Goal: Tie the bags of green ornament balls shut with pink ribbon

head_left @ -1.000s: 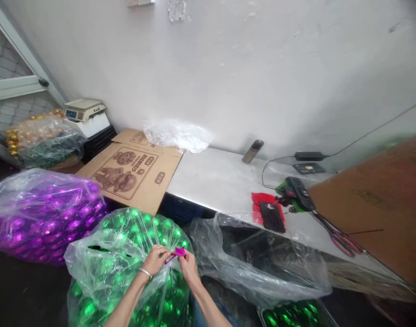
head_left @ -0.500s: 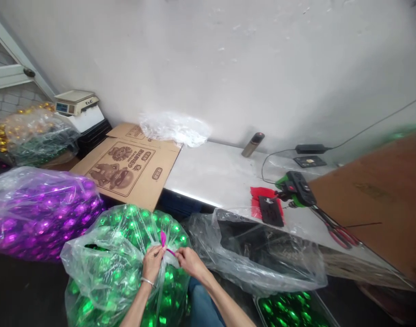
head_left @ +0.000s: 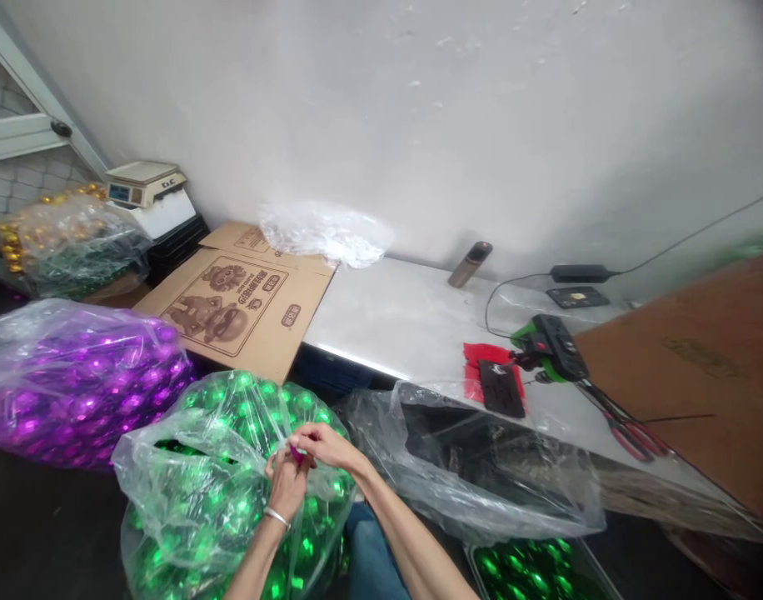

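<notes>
Your left hand point(head_left: 287, 483) and right hand point(head_left: 322, 443) meet on the green bauble bag point(head_left: 219, 467) — both pinching a pink tie point(head_left: 296, 454). The purple bauble bag point(head_left: 75, 379) lies just beside it.

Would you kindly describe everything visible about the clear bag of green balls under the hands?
The bag of green balls is thin, crinkly clear plastic, bulging with shiny green balls. It sits low before the table edge, right of a similar purple-filled bag. Its top is gathered at the middle, where the left hand and right hand pinch it together around a small magenta tie, mostly hidden by fingers.
</notes>
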